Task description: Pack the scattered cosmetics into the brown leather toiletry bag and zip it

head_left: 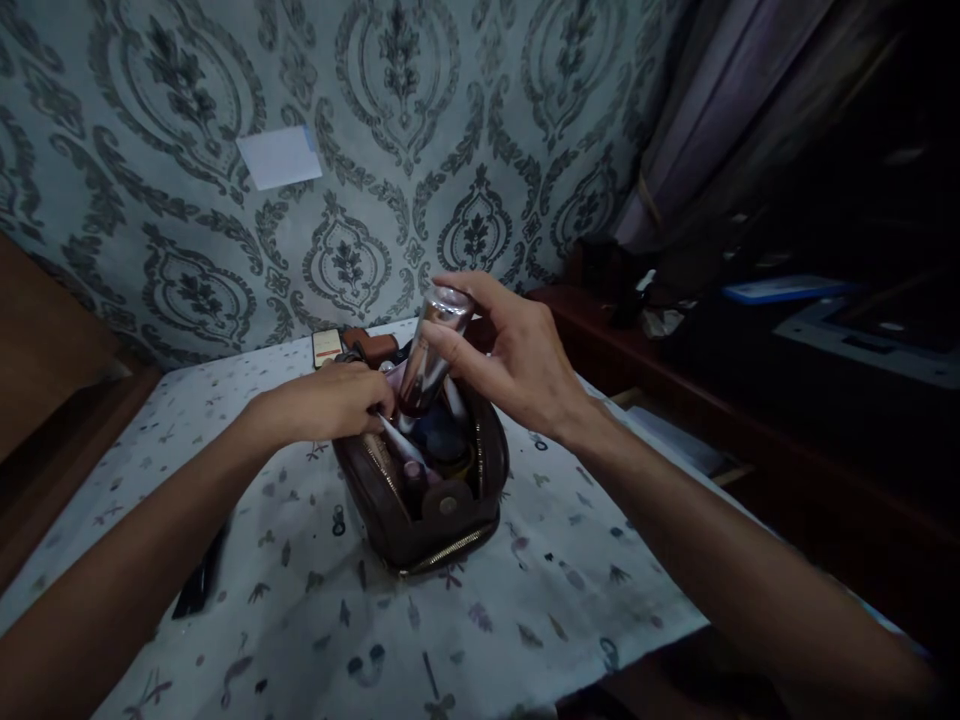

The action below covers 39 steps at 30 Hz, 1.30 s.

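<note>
A dark brown zip bag (416,530) stands unzipped on the table, its mouth facing up. My right hand (517,350) grips a shiny metallic cylindrical bottle (442,335) between thumb and fingers. The bottle is tilted, and its lower end is inside the bag's opening. At the bag's left rim, my left hand (330,402) is closed with curled fingers, seemingly on the edge; the fingertips are partly hidden. A white tube (401,438) lies beside those fingertips inside the bag. Around it are a dark rounded item (442,437) and other small cosmetics-like items, too dim to name.
A patterned white cloth (300,620) covers the table. Behind the bag lie a small pale box (327,347) and a brown item (375,346). A black object (201,580) rests at left, partly behind my forearm. An opened drawer (675,440) is at right.
</note>
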Tool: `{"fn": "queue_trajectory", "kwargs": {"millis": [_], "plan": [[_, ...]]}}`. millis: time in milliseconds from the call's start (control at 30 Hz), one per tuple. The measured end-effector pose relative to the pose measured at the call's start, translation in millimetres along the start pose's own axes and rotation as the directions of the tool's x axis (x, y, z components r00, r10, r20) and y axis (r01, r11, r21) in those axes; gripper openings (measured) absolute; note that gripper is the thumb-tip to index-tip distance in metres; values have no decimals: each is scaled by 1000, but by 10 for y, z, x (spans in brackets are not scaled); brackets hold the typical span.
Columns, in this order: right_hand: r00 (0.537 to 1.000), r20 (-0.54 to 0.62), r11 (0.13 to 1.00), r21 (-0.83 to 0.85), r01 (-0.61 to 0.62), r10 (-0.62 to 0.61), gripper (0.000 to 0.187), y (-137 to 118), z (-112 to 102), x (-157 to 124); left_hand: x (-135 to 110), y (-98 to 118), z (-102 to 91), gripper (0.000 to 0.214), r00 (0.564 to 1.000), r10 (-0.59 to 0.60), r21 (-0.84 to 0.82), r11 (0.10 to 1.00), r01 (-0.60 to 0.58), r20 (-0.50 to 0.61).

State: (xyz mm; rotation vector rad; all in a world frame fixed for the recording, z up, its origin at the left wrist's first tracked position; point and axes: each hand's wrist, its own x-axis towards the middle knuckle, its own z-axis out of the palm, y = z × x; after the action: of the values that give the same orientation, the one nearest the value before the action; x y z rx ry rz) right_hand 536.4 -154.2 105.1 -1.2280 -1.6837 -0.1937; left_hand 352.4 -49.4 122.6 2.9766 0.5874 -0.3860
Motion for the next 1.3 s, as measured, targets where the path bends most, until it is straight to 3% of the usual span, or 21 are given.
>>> {"fn": "queue_trajectory", "kwargs": {"millis": [100,267,400,600,800,867,1000,1067,1133,1300], "plan": [[1000,-11,1000,-2,-10,10,35,45,3,-16,-33,33,-5,16,992,101,-1,995,-102,-81],[1000,-10,999,39,6,-6,37,91,37,14,-213,176,9,19,970,206,-168,960,-226,-127],[998,62,996,81,25,-30,36,50,88,60,-367,298,119,24,946,253,-212,932,-295,-202],[942,302,983,150,106,-148,26,-20,204,106,-420,266,255,26,936,249,-249,918,-310,-251],[915,383,983,175,64,-128,27,59,335,39,-430,247,303,26,950,204,-231,938,-260,-237],[906,402,981,184,59,-130,25,65,340,-1,-445,215,409,23,932,189,-197,946,-258,-309],[893,429,983,169,66,-133,32,60,301,-33,-369,47,697,25,844,187,-169,936,-308,-503],[887,444,986,158,59,-125,32,62,285,-29,-311,-7,761,24,828,193,-183,925,-332,-527],[887,449,987,158,42,-110,35,62,277,-32,-297,10,724,24,843,208,-186,923,-337,-496],[926,375,982,186,-27,-46,41,90,270,-85,-374,241,411,28,933,180,-206,946,-252,-312]]}}
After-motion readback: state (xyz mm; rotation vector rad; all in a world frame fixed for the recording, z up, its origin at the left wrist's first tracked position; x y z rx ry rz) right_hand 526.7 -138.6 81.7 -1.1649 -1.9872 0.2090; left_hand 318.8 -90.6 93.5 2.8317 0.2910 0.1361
